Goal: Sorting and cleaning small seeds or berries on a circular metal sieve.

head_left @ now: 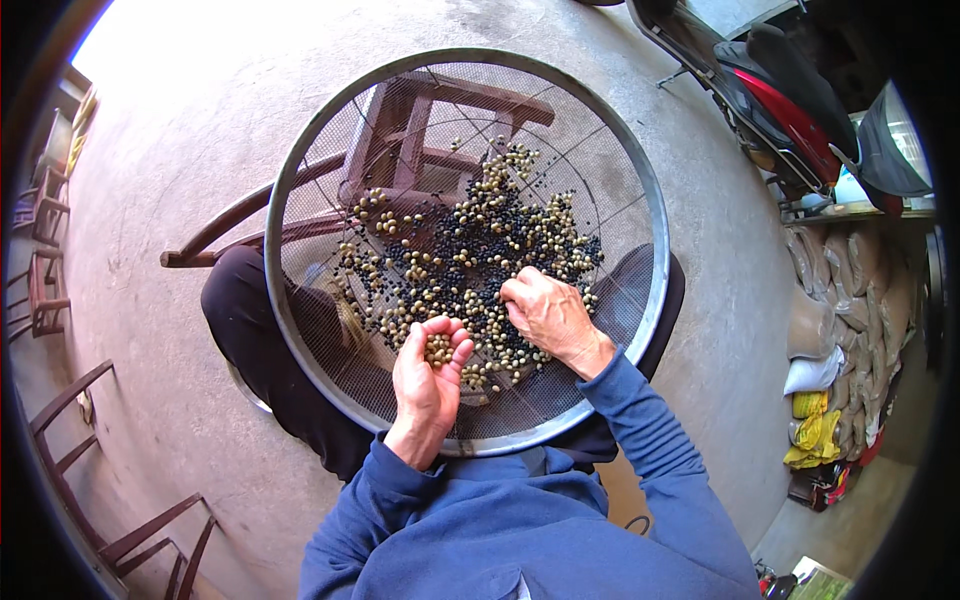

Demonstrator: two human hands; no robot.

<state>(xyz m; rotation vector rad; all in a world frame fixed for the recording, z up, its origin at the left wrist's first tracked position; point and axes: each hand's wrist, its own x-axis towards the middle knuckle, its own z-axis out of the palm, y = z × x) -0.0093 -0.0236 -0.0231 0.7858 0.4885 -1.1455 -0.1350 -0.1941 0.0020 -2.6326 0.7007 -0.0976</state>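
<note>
Left hand [428, 385]: palm up over the sieve's near-left part, fingers half curled into a cup round a small heap of pale beans [438, 348]. Right hand [545, 312]: back up, right of the sieve's middle, fingers bent down to the mixed beans [480, 240]; tips hidden, cannot tell if they pinch anything.

Mixed beans, pale and black, lie loose over the sieve's middle. Likely light, hard, smooth, quick to roll; best taken singly between fingertips, or cupped. They point every way; too small to read each long axis. The spread sends a tongue toward the sieve's far side.

Sieve [660, 230] itself: round, no long axis, probably stiff at the rim, where to grip it. Thighs beneath its near half; wooden seat [225, 225] seen through its mesh, reaching out left. Sacks [850, 320] well right of the sieve, motorbike [790, 115] beyond its far right.
</note>
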